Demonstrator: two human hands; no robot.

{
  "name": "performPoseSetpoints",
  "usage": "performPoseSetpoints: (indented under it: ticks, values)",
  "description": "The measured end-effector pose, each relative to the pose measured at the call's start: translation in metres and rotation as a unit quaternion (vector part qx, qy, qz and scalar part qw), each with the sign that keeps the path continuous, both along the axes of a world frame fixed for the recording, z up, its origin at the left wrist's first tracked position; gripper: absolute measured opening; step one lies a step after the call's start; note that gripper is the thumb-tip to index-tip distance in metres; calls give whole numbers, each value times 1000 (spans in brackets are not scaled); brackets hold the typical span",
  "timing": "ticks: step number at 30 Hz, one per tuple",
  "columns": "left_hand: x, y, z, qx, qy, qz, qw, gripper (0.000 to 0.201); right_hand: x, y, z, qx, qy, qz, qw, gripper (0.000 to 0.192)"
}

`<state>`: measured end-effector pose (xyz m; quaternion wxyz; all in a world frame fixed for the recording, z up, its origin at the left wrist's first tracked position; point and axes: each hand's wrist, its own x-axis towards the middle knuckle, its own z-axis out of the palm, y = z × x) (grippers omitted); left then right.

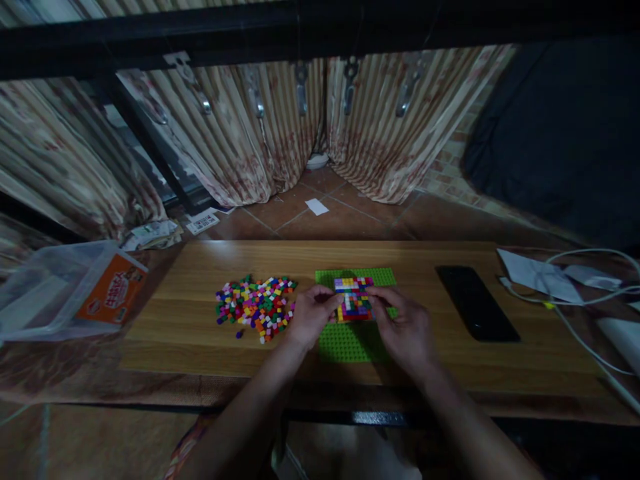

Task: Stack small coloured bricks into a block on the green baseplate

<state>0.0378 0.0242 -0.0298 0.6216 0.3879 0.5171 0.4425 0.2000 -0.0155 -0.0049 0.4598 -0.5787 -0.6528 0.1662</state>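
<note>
A green studded baseplate (pixel 345 343) lies on the wooden board, with a many-coloured block of small toy bricks (pixel 354 303) on its upper part. My left hand (pixel 314 315) is at the block's left edge, thumb and forefinger drawn together in a pinch. From the other side, my right hand (pixel 404 325) pinches at the block's right edge, fingertips touching or very close to it. Whether a loose brick is between either hand's fingertips is hidden. Left of my left hand, a heap of loose coloured toy bricks (pixel 257 303) is spread out.
The wooden board (pixel 180 320) bears a black phone-like slab (pixel 477 303) at right. A clear plastic box (pixel 60 293) with an orange label stands left. White cables (pixel 595 303) and papers lie at far right. Curtains (pixel 270 147) and a dark bar (pixel 250 33) are beyond.
</note>
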Motion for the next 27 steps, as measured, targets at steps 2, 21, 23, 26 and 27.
performPoseSetpoints:
  ticks: [2,21,23,26,27]
  values:
    - [0,0,-1,3,-16,1,1000,27,2,1,-1,-3,8,-8,1000,18]
    - [-65,15,33,113,146,10,983,34,8,3,-6,-23,-10,-9,1000,26]
    - [-92,17,39,152,230,-17,961,30,6,2,-6,-14,-13,-9,1000,26]
    - [-138,14,48,156,348,-55,923,25,5,0,-6,-16,-29,2,999,26]
    - [-152,10,51,136,386,-63,910,23,6,0,-7,-16,-36,6,999,26]
